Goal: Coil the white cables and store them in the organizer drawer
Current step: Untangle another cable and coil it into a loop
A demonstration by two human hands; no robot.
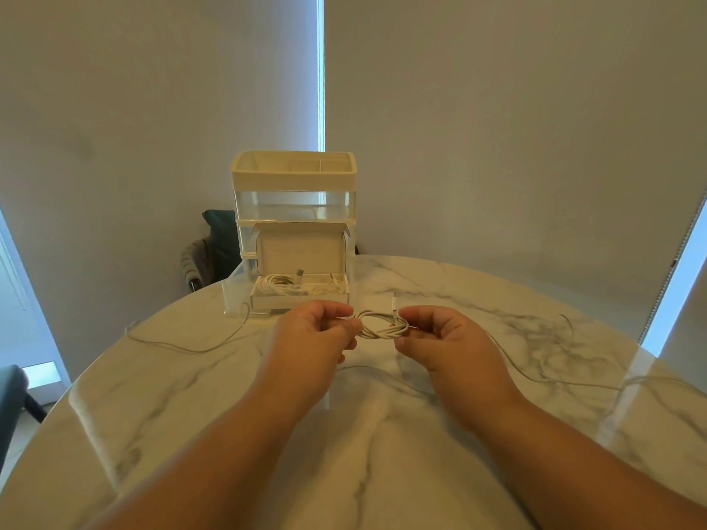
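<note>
A small coil of white cable (378, 326) hangs between my hands above the marble table (382, 453). My left hand (317, 330) pinches the coil's left side and my right hand (443, 334) pinches its right side, a white plug sticking up near the right fingertips. Behind them stands the cream organizer (294, 208) with its bottom clear drawer (237, 292) pulled out. In that drawer sits an open white box (302, 300) holding coiled white cables (279, 283). Two loose white cables lie on the table, one at the left (183, 348) and one at the right (535, 376).
A dark chair with a grey cloth (202, 254) stands behind the table left of the organizer. Another dark chair (11, 399) is at the far left edge. Grey blinds hang behind the table.
</note>
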